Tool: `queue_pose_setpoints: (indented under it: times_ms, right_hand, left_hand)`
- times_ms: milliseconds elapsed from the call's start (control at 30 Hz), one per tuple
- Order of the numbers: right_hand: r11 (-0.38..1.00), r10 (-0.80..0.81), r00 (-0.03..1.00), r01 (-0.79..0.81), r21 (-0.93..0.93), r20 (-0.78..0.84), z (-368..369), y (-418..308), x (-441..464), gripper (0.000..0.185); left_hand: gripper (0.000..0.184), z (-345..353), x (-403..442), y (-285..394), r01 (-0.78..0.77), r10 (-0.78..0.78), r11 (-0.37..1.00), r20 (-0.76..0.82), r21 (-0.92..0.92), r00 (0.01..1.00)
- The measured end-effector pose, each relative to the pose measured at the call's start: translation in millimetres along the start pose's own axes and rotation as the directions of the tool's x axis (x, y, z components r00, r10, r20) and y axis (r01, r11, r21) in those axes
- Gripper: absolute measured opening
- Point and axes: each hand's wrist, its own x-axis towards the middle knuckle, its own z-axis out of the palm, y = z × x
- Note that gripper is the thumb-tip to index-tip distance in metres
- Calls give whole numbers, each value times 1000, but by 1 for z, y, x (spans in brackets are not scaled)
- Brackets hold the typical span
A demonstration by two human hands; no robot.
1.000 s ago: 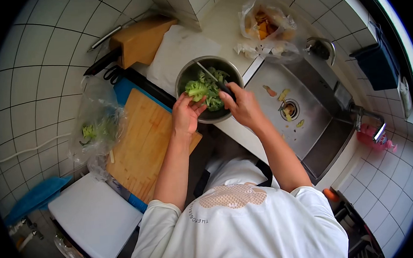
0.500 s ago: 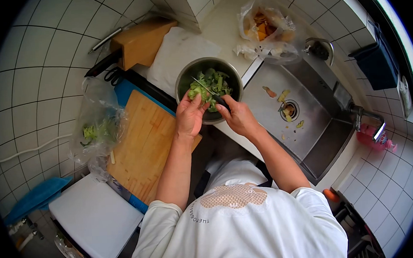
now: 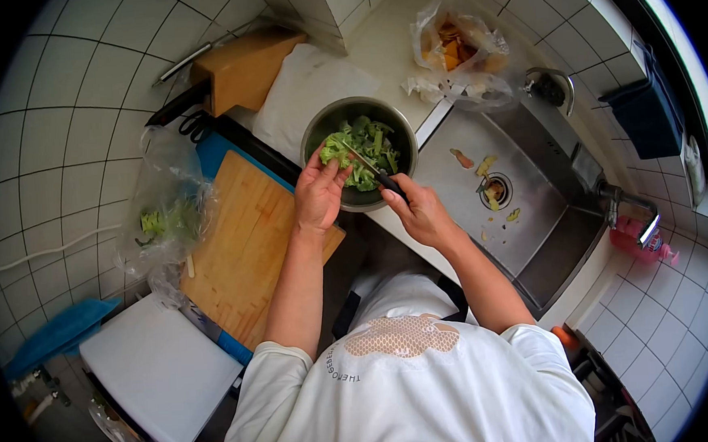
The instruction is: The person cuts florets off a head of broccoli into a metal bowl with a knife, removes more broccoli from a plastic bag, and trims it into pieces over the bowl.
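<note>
My left hand [image 3: 318, 192] pinches a light green broccoli piece [image 3: 336, 151] over the near left part of a round metal bowl [image 3: 309, 125]. Cut broccoli [image 3: 378, 145] fills part of the bowl. The black handle of a small knife [image 3: 390, 185] is gripped in my right hand [image 3: 422, 209] at the bowl's near right rim. Its blade points up and left, against the broccoli piece in my left hand. My fingers partly hide that piece.
A wooden cutting board [image 3: 250, 243] lies left of my hands. The sink [image 3: 523, 202] on the right holds peel scraps. Behind are a knife block [image 3: 251, 65] and a plastic bag with orange peels [image 3: 453, 49]. Another bag [image 3: 163, 212] with greens is left.
My right hand with the knife first moved left and toward me, then slightly back right. The blade has turned to a steeper angle. My left hand has shifted slightly, still holding the broccoli piece.
</note>
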Motion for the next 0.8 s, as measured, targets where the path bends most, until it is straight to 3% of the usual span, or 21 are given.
queue_pose_setpoints:
  times_ms: [800]
  right_hand:
    - [999, -8, 999, 9, -43, 35, 2, 2, -12, 26]
  left_hand:
    - [37, 6, -4, 1, -3, 3, 1000, -37, 1, 999]
